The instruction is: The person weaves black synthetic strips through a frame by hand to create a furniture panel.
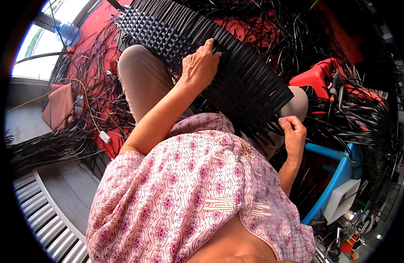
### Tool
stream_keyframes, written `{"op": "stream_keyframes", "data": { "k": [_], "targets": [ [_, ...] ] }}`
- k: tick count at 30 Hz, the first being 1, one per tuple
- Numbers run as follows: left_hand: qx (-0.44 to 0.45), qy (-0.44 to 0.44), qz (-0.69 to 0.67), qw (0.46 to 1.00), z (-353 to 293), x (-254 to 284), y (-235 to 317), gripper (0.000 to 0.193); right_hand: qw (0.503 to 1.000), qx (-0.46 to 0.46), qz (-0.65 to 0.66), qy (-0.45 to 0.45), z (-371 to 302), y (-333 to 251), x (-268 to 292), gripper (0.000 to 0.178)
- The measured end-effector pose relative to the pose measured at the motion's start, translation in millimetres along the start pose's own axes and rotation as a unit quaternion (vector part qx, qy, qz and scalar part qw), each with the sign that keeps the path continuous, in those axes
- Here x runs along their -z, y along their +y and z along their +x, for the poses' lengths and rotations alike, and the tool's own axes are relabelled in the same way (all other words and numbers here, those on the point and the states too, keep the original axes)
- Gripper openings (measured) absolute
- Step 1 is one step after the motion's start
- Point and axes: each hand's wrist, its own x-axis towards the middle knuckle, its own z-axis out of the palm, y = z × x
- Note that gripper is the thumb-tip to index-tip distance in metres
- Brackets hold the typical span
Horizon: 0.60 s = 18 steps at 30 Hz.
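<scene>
A long black woven panel (254, 83) of flat plastic strips lies slantwise across my knees. Its far left end has an open checkered weave, while the upper edge is packed with tight wraps. My left hand (200, 66) rests on the panel's middle, index finger stretched out and thumb apart, pressing on the weave. At the lower right corner, my right hand (294, 135) pinches a black strip (275, 127) between thumb and fingertips. Several loose strip ends stick out beside it. The strip's far part is lost against the dark weave.
Black strips (53, 144) lie in tangled heaps on the red floor covering (97, 48). A red plastic stool (313, 79) with a tool (334, 87) stands to the right, near a blue plastic frame (333, 188) and white tray (342, 201). A white power socket (104, 136) trails a yellow cord at left.
</scene>
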Motion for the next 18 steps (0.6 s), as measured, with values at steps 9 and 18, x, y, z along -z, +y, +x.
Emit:
{"op": "stream_keyframes", "data": {
  "k": [9, 18],
  "targets": [
    [0.003, -0.009, 0.042, 0.999, -2.6, -2.8, 1.1, 0.048, 1.0, 0.012, 0.007, -0.003, 0.1, 0.8, -1.3, 0.02],
    [-0.007, 0.016, 0.004, 1.0, -1.9, -2.1, -3.9, 0.047, 1.0, 0.013, 0.002, 0.001, -1.3, -1.3, -1.5, 0.021]
  ]
}}
